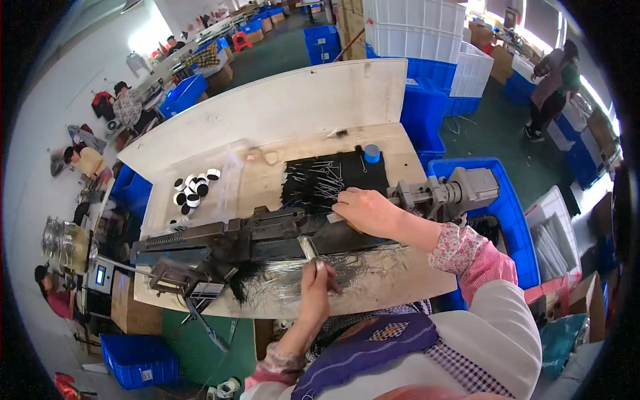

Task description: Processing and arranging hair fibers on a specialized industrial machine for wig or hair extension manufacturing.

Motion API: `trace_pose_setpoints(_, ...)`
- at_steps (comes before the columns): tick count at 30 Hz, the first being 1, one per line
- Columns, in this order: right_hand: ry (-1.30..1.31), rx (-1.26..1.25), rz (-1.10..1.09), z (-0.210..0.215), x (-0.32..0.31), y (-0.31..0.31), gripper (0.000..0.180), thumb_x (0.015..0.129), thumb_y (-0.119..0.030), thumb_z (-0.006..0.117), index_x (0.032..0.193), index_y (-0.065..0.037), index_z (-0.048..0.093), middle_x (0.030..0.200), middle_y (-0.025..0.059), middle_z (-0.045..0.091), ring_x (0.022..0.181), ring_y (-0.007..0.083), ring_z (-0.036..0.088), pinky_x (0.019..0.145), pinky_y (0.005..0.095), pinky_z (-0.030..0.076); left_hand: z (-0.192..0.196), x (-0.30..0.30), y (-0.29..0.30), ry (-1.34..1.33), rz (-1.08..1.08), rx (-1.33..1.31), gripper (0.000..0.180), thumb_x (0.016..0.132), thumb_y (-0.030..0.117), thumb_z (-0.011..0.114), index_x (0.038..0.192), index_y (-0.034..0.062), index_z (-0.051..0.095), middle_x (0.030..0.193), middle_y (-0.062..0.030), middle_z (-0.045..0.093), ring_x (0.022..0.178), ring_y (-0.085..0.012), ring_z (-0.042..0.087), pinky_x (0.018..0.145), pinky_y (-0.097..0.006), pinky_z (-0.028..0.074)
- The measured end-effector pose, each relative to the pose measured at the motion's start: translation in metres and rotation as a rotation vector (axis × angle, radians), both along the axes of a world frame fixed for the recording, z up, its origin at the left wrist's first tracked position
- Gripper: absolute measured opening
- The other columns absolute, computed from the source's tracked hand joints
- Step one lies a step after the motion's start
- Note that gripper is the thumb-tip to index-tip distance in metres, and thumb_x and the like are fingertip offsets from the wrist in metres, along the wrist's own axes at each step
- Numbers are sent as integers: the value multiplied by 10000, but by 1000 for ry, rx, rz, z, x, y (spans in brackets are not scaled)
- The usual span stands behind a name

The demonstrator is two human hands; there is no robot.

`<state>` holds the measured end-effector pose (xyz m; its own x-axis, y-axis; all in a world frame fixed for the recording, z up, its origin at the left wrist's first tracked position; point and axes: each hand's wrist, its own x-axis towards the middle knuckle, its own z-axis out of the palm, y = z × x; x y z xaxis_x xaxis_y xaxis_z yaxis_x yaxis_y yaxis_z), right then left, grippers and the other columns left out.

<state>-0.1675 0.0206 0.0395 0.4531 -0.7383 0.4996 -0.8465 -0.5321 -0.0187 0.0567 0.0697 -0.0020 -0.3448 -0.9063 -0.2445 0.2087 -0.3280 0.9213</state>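
Note:
My left hand (316,285) is closed round a short, silvery, tube-like piece (308,247) that points up toward the machine's rail. What the piece is exactly, I cannot make out. My right hand (365,209) is over the dark metal bench machine (267,230), fingers bent together by a small pale piece at the rail; whatever they hold is hidden. Just beyond it, a heap of thin metal pins with looped ends (323,180) lies on a black cloth (377,176). Loose thin wires (287,273) and dark bristles are strewn on the bench between me and the machine.
A blue round cap (371,154) stands by the cloth. White-and-black rolls (193,190) lie in a clear tray at left. A motor (472,190) juts out over a blue crate (517,233) at right. A pale board (280,100) walls the bench's back. Several people work farther off.

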Motion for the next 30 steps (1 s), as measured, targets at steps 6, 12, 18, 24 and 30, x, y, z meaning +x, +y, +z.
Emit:
trace_pose_setpoints(6, 69, 77, -19, -6, 16, -4, 72, 737, -133, 567, 767, -71, 588, 806, 83, 598, 831, 270, 608, 650, 366, 526, 53, -11, 0, 277, -18, 43, 63, 953, 152, 507, 912, 105, 496, 819, 4, 481, 496, -49, 333, 387, -208, 226)
trace_pose_setpoints(12, 19, 88, 22, 5, 15, 15, 87, 728, -113, 584, 773, -38, 588, 787, 96, 594, 813, 277, 610, 642, 368, 526, 67, 69, -41, 1394, -65, 449, 210, 985, 257, 446, 966, 50, 481, 829, 15, 437, 453, -50, 226, 377, -231, 173)
trace_pose_setpoints(18, -1, 93, -77, 15, 16, -23, 130, 694, -109, 601, 789, -30, 561, 818, 116, 558, 808, 277, 597, 645, 374, 513, 0, 103, -27, -100, -26, -377, 278, 910, 330, 567, 802, 82, 505, 776, -9, 426, 495, -88, 308, 404, -265, 223)
trace_pose_setpoints(24, -69, 324, 8, 33, 9, -70, 233, 723, -227, 681, 809, -13, 659, 905, 164, 586, 848, 309, 614, 669, 398, 519, 10, -40, -84, -622, -402, -743, 296, 857, 247, 613, 757, -29, 656, 585, -194, 557, 509, -265, 541, 537, -361, 396)
trace_pose_setpoints(30, -84, 337, 191, 19, -13, -11, 189, 757, -184, 643, 817, -32, 550, 861, 93, 534, 794, 287, 584, 670, 369, 495, 38, -48, -89, -867, -321, -1005, 239, 860, 206, 584, 756, 14, 681, 659, -148, 634, 614, -288, 642, 584, -379, 484)
